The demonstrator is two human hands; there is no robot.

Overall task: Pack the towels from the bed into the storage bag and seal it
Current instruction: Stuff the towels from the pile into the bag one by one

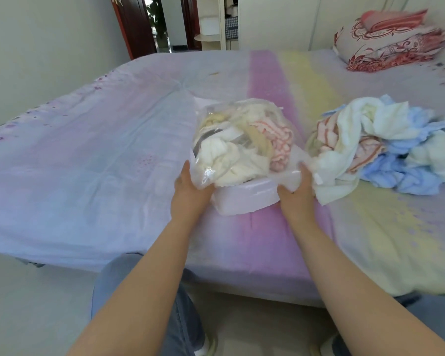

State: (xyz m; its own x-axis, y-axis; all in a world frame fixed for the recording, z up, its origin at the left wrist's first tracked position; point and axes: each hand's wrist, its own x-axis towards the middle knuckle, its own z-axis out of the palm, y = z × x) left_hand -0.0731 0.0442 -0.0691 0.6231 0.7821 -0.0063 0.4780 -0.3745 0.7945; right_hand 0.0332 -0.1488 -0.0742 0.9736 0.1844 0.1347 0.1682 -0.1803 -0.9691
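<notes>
A clear plastic storage bag [244,201] lies on the bed in front of me, bulging with cream, yellow and pink-striped towels [242,142]. My left hand [188,191] grips the bag's near left edge. On the near right edge my right hand [297,188] holds the plastic. The bag's mouth faces me and its near flap is folded flat. To the right a loose pile of towels [385,147] in white, blue and pink stripes rests on the sheet, touching the bag's right side.
The bed [88,163] has a pastel striped sheet, with its front edge just before my knees. Folded red-patterned bedding [391,44] sits at the far right corner. A doorway and shelves stand beyond the bed.
</notes>
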